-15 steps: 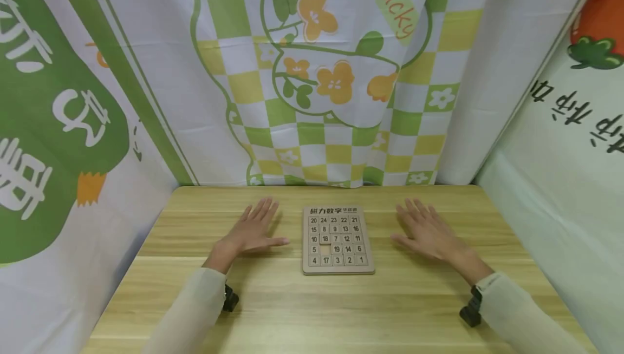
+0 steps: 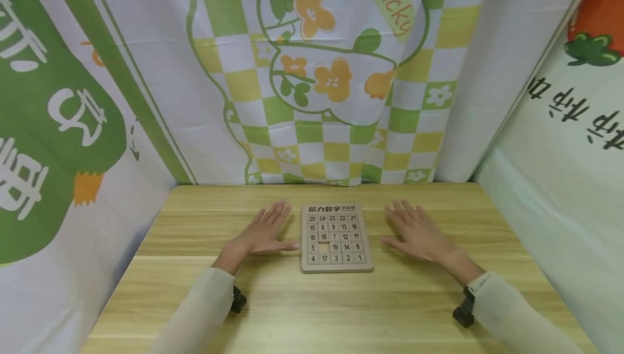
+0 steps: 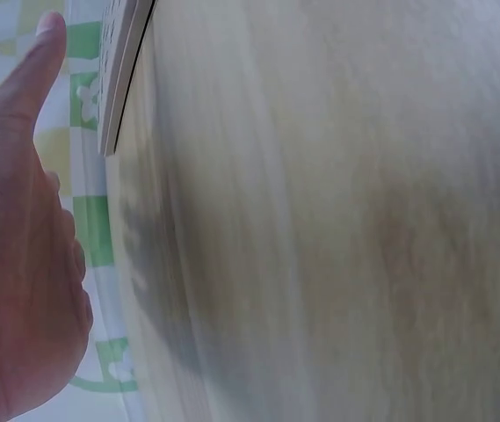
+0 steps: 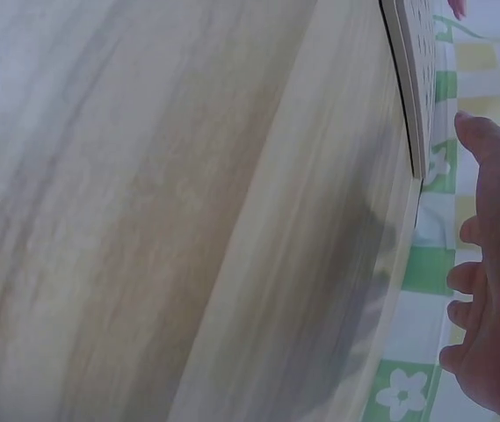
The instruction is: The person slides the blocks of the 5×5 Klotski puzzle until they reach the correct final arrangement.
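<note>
You worked at a counter (image 2: 322,310) of pale, streaked wood grain, smooth with a faint sheen. Near its far edge, the number board (image 2: 336,268) looked wooden and matt, its tiles (image 2: 334,237) smooth and equally dull. Beyond that edge hung printed cloth (image 2: 336,153), matt and softly creased. Your sleeves (image 2: 197,310) were pale matt fabric; the black wrist devices (image 2: 464,315) looked like hard plastic.
</note>
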{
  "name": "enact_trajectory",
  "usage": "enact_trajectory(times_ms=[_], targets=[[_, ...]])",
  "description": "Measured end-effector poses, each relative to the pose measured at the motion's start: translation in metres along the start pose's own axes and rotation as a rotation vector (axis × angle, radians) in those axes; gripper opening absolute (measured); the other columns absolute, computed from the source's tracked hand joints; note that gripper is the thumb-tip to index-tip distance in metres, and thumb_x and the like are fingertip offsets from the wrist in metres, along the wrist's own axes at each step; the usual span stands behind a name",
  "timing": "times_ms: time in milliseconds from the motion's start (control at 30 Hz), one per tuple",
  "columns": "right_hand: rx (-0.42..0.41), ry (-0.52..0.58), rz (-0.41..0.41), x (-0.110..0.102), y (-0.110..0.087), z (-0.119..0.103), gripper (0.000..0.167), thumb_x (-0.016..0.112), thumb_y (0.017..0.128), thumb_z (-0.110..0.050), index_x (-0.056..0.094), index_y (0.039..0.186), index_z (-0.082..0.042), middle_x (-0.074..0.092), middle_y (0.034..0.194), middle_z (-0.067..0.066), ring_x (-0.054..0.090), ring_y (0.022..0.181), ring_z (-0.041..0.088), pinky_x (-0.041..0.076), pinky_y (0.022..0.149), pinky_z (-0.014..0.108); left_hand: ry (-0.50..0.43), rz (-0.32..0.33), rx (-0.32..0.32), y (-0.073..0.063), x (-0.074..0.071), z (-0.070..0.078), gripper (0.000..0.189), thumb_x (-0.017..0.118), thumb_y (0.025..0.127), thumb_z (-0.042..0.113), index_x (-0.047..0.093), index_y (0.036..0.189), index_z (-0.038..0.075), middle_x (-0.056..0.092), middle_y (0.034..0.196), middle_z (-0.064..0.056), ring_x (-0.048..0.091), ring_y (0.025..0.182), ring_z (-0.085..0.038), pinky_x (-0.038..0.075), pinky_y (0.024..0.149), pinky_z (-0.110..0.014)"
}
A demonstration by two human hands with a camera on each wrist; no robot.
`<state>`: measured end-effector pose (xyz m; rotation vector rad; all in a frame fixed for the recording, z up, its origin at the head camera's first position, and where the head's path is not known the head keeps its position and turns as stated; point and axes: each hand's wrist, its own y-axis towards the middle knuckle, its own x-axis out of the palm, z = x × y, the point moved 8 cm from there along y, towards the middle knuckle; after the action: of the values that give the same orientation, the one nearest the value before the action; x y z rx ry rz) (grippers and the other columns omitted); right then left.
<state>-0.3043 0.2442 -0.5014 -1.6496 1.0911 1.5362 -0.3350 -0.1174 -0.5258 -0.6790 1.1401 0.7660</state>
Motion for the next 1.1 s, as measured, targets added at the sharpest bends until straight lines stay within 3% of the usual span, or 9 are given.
enact_trajectory(times_ms=[333,533,800,1100], targets=[[-0.055,-0.015,0.010,-0.002,0.005,-0.021,0.082,0.056,0.106,-0.055,0.035,0.163,0.000,0.023,0.170,0.027,0.019,0.159,0.048,0.014,0.128,0.066,-0.022,-0.052,0.048,0.007,0.016,0.008,0.116,0.059,0.095,0.075,0.003,0.171,0.007,-0.001,0.177,-0.020,0.002,0.164,-0.038,0.005,0.131,-0.059],[-0.099,-0.022,0.033,-0.001,0.007,-0.037,0.081,0.058,0.105,-0.054,0.040,0.161,0.001,0.027,0.169,0.028,0.024,0.157,0.049,0.017,0.127,0.067,-0.020,-0.069,0.087,0.008,0.018,0.018,0.118,0.061,0.094,0.075,0.004,0.170,0.005,0.001,0.177,-0.020,0.004,0.164,-0.039,0.007,0.131,-0.061],[-0.123,0.005,0.013,0.003,0.010,-0.054,0.081,0.061,0.104,-0.054,0.040,0.162,-0.002,0.021,0.172,0.021,0.020,0.160,0.044,0.012,0.129,0.064,-0.051,-0.088,0.113,0.009,0.020,0.024,0.120,0.066,0.091,0.074,0.006,0.171,0.008,0.000,0.177,-0.019,0.003,0.164,-0.039,0.005,0.131,-0.061],[-0.215,-0.022,0.037,0.005,0.011,-0.082,0.080,0.062,0.103,-0.054,0.044,0.159,0.000,0.029,0.170,0.023,0.027,0.158,0.043,0.019,0.128,0.063,-0.067,-0.118,0.129,0.009,0.023,0.029,0.123,0.067,0.090,0.074,0.004,0.170,0.004,-0.003,0.177,-0.019,0.001,0.164,-0.037,0.004,0.131,-0.059]])
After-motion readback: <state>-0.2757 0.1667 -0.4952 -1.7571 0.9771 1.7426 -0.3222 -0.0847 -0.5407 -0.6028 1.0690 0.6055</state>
